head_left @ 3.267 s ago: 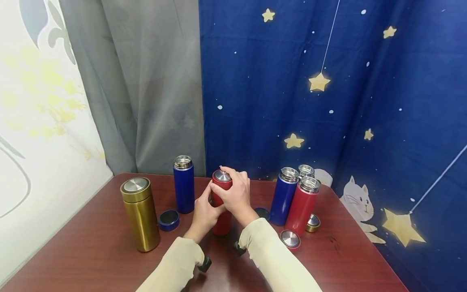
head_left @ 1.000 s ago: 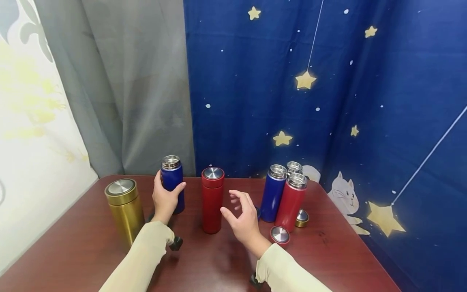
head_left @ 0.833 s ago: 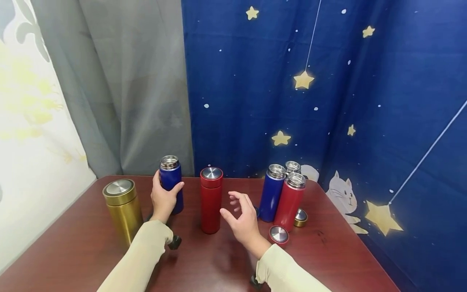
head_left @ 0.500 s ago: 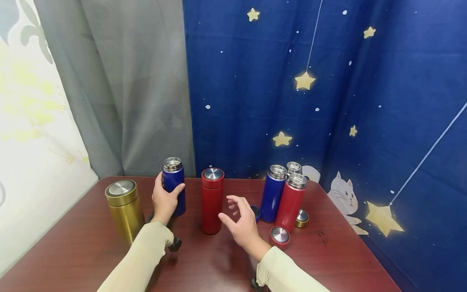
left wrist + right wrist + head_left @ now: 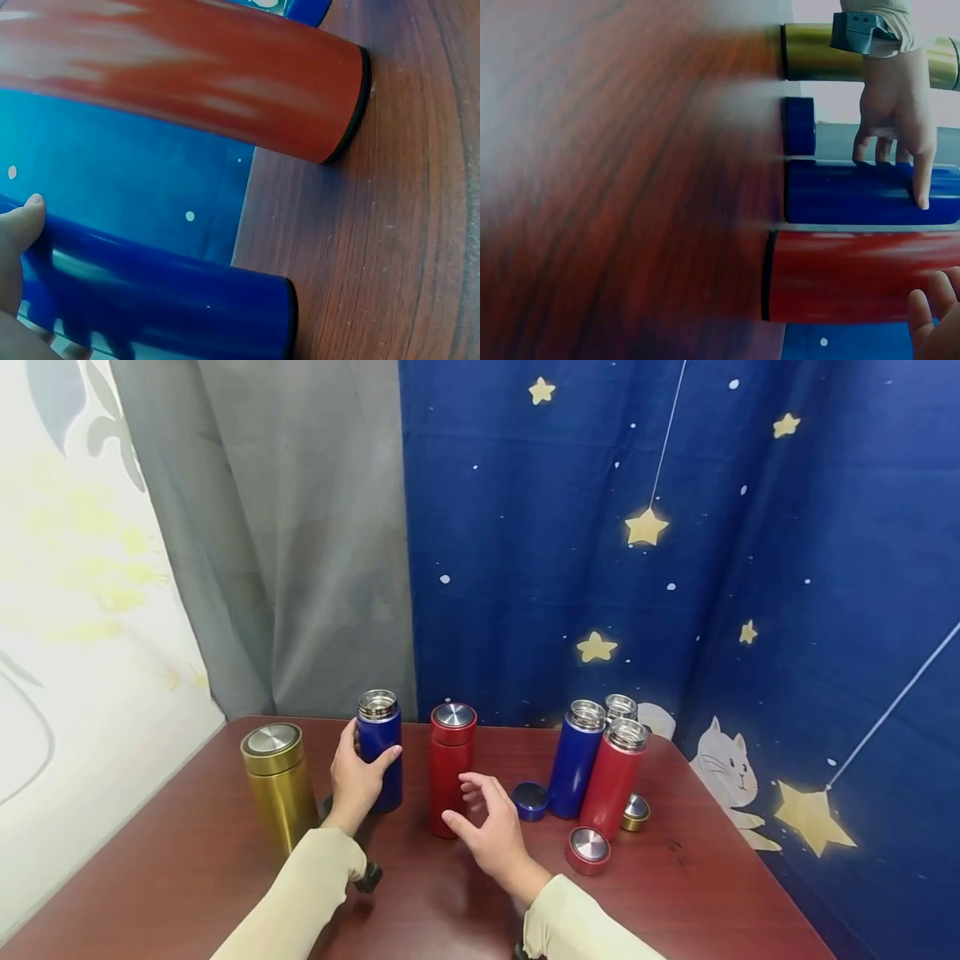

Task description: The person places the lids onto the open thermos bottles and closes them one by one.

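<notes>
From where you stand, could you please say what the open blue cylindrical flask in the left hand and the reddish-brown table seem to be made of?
Open blue cylindrical flask: likely painted metal, judging by its even sheen and shiny silver neck. Reddish-brown table: glossy wood or printed laminate, given grain streaks and reflections.

Reddish-brown table (image 5: 427, 910); grey curtain (image 5: 337, 543) behind, beside blue star-printed curtain (image 5: 517, 543); bright white patterned surface (image 5: 90, 693) at far left.

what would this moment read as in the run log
left hand: grips uncapped blue bottle | right hand: holds nothing, near capped red bottle | gold bottle: capped
</notes>
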Available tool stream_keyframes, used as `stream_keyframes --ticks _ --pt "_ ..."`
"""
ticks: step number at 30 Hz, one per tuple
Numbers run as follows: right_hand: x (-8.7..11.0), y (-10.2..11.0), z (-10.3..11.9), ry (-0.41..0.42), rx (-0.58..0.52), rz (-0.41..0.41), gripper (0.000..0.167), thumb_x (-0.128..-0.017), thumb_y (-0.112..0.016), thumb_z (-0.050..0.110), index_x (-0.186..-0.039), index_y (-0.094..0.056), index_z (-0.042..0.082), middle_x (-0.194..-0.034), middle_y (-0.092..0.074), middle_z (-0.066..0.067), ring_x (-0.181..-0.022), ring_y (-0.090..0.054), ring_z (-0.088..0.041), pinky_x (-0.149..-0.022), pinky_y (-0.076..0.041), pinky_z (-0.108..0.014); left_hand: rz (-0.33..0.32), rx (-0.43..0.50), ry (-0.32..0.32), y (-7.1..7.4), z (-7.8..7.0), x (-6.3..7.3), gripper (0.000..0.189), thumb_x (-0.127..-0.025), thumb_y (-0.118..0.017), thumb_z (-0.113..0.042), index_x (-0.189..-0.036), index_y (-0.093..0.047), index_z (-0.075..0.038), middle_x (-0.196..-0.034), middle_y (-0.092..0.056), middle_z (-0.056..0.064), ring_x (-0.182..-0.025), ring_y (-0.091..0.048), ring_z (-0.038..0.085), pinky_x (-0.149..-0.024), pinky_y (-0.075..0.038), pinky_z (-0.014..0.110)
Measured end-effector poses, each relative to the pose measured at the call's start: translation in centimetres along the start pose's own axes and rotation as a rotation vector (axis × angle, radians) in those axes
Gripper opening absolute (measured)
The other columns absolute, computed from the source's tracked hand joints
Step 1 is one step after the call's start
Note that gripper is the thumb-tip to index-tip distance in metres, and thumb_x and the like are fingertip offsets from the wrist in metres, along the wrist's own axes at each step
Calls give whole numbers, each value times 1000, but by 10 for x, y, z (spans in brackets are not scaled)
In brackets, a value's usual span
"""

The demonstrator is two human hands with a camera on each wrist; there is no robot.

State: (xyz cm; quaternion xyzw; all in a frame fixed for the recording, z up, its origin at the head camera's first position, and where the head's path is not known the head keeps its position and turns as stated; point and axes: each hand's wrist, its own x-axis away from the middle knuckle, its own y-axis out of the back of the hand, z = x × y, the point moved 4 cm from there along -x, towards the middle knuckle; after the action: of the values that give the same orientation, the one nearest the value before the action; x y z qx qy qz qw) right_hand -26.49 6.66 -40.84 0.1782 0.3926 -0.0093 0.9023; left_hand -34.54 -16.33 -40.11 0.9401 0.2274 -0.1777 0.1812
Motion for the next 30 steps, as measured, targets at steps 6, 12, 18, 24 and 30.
stream_keyframes --ticks 6,12,18,24,30 --pt "4 -9 0 -25 -35 40 46 -82 -77 16 -123 -58 7 -111 -64 -9 -94 -63 -24 -77 -54 -34 22 -13 5 5 -5 7 84 -79 -82 -27 -147 -36 -9 -133 -51 19 -116 -50 35 -99 -39 54" --pt "6 -16 3 -26 -55 63 47 -83 -78 20 -123 -58 5 -112 -64 -11 -95 -63 -26 -77 -54 -35 48 -14 4 10 -9 15 84 -79 -83 -26 -147 -35 -10 -131 -52 18 -115 -51 34 -98 -40 53" --pt "5 -20 19 -37 -85 51 45 -80 -78 8 -120 -59 0 -109 -65 -12 -92 -63 -34 -74 -55 -43 69 -18 14 14 -14 22 84 -79 -82 -25 -147 -35 -10 -131 -52 19 -116 -51 34 -99 -40 54" --pt "7 -27 5 -32 -91 59 45 -81 -78 15 -121 -60 8 -109 -65 -3 -92 -64 -28 -74 -55 -39 78 -35 7 19 -20 30 84 -78 -83 -25 -146 -37 -10 -128 -55 21 -114 -54 36 -97 -41 55" --pt "10 -34 2 -37 -99 87 43 -84 -76 17 -123 -59 16 -109 -65 -2 -90 -64 -26 -74 -56 -36 108 -55 9 26 -24 41 84 -78 -83 -26 -146 -36 -9 -128 -55 22 -113 -55 38 -97 -42 55"
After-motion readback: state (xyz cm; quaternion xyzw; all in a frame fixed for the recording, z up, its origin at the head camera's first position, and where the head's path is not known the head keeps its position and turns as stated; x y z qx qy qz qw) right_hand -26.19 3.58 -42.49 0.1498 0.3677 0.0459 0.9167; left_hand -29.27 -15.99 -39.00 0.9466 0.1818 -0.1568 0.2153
